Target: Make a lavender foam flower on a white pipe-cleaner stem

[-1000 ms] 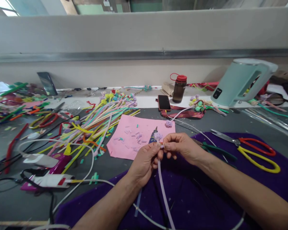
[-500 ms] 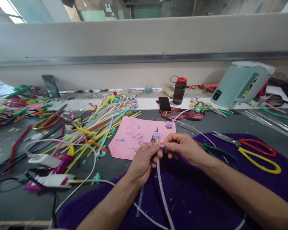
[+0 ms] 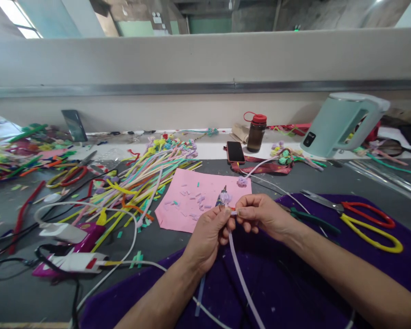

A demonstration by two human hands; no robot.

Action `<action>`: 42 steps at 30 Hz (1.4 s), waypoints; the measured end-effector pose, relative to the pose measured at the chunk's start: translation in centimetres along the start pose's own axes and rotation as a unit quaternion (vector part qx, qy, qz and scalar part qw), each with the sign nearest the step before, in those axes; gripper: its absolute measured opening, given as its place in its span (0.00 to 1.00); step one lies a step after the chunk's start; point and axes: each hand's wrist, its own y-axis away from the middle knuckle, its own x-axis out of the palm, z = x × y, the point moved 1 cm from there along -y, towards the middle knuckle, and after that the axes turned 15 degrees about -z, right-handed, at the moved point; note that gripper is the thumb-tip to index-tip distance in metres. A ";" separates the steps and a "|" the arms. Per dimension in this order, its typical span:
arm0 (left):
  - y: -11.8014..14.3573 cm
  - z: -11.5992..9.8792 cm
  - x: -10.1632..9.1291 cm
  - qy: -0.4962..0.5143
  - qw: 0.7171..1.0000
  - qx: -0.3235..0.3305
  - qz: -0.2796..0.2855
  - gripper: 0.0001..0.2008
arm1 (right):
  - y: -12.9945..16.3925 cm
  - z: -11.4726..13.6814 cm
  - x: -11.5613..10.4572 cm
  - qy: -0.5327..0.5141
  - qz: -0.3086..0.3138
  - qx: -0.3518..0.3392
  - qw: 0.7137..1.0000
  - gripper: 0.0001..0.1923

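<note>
Both hands, left [image 3: 207, 235] and right [image 3: 262, 214], pinch the lilac stem [image 3: 241, 278] just below its bud [image 3: 225, 198]; light, bendy, best gripped there.

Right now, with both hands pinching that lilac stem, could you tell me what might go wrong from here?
The left hand and right hand pinch the lilac stem just under its small curled flower head, so a hard twist might crush the head. The stem's long tail trails over the purple cloth and could snag. The scissors lie open near the right forearm, which could brush the blades.
</note>
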 end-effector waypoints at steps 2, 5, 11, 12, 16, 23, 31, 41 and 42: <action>0.0 0.0 0.0 0.001 1.000 0.007 -0.005 0.15 | -0.1 0.0 0.0 -0.015 0.010 0.005 1.000 0.09; 0.0 0.1 0.0 0.002 1.000 0.012 -0.010 0.15 | -0.2 -0.3 0.0 -0.031 0.018 0.004 0.999 0.09; 0.1 0.3 0.1 0.004 1.000 0.013 -0.004 0.14 | -0.5 -0.6 0.0 -0.036 0.037 -0.008 0.999 0.10; 0.1 0.2 0.1 0.006 1.000 0.012 -0.003 0.14 | -0.5 -0.5 0.0 -0.029 0.040 -0.009 0.999 0.11; -0.3 -0.5 -0.4 0.042 0.999 -0.014 0.009 0.14 | -0.7 0.5 -0.5 0.102 0.013 -0.082 0.991 0.12; -0.7 -2.3 -1.5 0.164 0.985 -0.033 0.029 0.09 | -0.3 -0.1 0.0 0.608 -0.096 -0.277 0.737 0.17; -0.2 -2.3 -1.3 0.165 0.984 -0.037 0.055 0.09 | -1.2 -1.4 1.7 0.736 -0.092 -0.253 0.621 0.21; 0.1 -2.9 -1.7 0.211 0.976 -0.019 0.046 0.09 | -1.9 1.6 -4.1 0.513 -0.135 -0.248 0.810 0.13; 0.1 -2.9 -1.7 0.221 0.974 -0.019 0.044 0.08 | -1.9 1.9 -4.8 0.444 -0.152 -0.234 0.851 0.13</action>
